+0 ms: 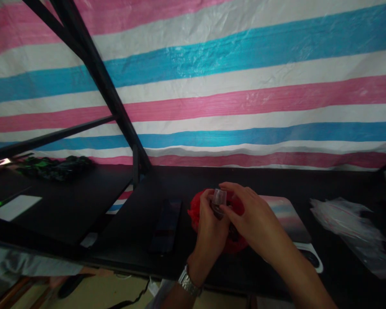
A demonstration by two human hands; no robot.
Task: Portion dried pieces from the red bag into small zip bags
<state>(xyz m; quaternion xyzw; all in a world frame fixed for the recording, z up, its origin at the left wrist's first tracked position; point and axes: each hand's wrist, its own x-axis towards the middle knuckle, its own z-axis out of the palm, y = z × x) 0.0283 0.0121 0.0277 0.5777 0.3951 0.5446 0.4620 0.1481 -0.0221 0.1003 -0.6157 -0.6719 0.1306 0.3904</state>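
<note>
Both your hands are up over the middle of the black table (186, 180), working close together. Your left hand (209, 227), the one with the metal watch (189, 282) on its wrist, curls shut around the dark lower part of a small bottle (216, 211) and holds it upright. Your right hand (255, 221) comes in from the other side, and its thumb and forefinger pinch the bottle's clear cap (219, 197), with the other fingers loosely bent behind. Whether that cap sits tight or loose on the bottle, I cannot tell.

The bottle is raised just above a red frilly bundle (195, 212) that lies on the table directly beneath your hands, partly hidden by them.

Left of the bundle and just beside it lies a dark flat device (166, 225), pointing away from you. To the right, a glossy board (287, 219) mirrors the stripes behind it, and your right forearm crosses over it. Further right lies a crumpled heap of clear plastic bags (344, 219), well apart from your hands.

A pink, blue and white striped tarp (244, 64) fills the background, crossed by a slanting black frame (96, 68). On the side table (67, 201) to your left sit a green-and-black heap (54, 167) and a white sheet (16, 207).
</note>
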